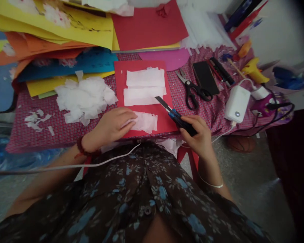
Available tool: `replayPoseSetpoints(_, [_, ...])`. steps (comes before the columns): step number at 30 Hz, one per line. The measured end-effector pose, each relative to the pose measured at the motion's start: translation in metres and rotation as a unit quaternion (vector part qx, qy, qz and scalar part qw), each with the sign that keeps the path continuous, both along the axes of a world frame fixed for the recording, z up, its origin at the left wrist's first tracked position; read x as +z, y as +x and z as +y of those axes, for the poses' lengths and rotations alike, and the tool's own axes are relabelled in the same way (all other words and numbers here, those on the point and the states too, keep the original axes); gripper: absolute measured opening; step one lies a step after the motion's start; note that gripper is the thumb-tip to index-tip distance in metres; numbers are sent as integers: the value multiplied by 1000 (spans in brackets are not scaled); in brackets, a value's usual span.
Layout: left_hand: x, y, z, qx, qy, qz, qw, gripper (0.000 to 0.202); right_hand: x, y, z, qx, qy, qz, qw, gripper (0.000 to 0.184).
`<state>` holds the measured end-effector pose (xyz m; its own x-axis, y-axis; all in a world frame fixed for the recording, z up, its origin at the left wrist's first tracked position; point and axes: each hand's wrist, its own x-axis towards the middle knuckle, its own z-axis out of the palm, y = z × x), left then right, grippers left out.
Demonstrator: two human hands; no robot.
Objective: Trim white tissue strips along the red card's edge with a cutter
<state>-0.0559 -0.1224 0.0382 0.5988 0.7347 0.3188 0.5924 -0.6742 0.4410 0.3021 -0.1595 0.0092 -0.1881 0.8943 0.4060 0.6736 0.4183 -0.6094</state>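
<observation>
In the head view, the only one I have, I look down at a person's two bare hands over a checked cloth (55, 143). At the centre lies a red sheet (120, 79) bearing three thin white strips: the upper strip (145, 77) and the middle strip (139, 97) lie almost edge to edge, and the lower strip (147, 122) is apart, near the sheet's bottom edge. Left of centre, the left hand (112, 124) covers the lower strip's left end, fingers and thumb close together; I cannot tell whether they pinch it or press it down. Right of centre, the right hand (199, 135) is wrapped around a utility knife (176, 117), blade out, its tip over the middle strip's right end; contact is unclear. A heap of white pieces (86, 96) sits left of the sheet, scissors (188, 83) to its right.

I judge the step in hand to be cutting the thin white material. To me, the next move calls for a flat, steadied strip and left fingers clear of the blade.
</observation>
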Motion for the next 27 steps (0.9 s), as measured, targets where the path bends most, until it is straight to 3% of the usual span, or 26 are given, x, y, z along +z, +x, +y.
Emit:
replayPoseSetpoints(6, [-16, 25, -28, 17, 57, 31, 998, 28, -13, 15, 17, -23, 16, -35, 999, 32])
replayPoseSetpoints(12, [-22, 60, -21, 73, 26, 7, 997, 16, -22, 22, 23, -27, 8, -47, 998, 32])
replayPoseSetpoints(15, [-18, 55, -2, 155, 28, -122, 980, 12, -26, 21, 24, -26, 7, -49, 998, 32])
replayPoseSetpoints(18, [-4, 30, 26, 240, 27, -250, 938, 5, -28, 20, 24, -33, 2, -51, 998, 32])
replayPoseSetpoints(20, [8, 11, 46, 308, -16, -372, 876, 12, -28, 19, 24, -36, 2, -51, 998, 32])
replayPoseSetpoints(21, [15, 4, 55, 319, -24, -383, 867, 15, -28, 19, 24, -36, 2, -49, 998, 32])
replayPoseSetpoints(24, [33, 0, 84, 331, 50, -356, 872, 19, -29, 19, 25, -33, 3, -38, 999, 32])
replayPoseSetpoints(27, [38, 22, 110, 306, 90, -290, 902, 23, -30, 19, 26, -31, 9, -31, 999, 31])
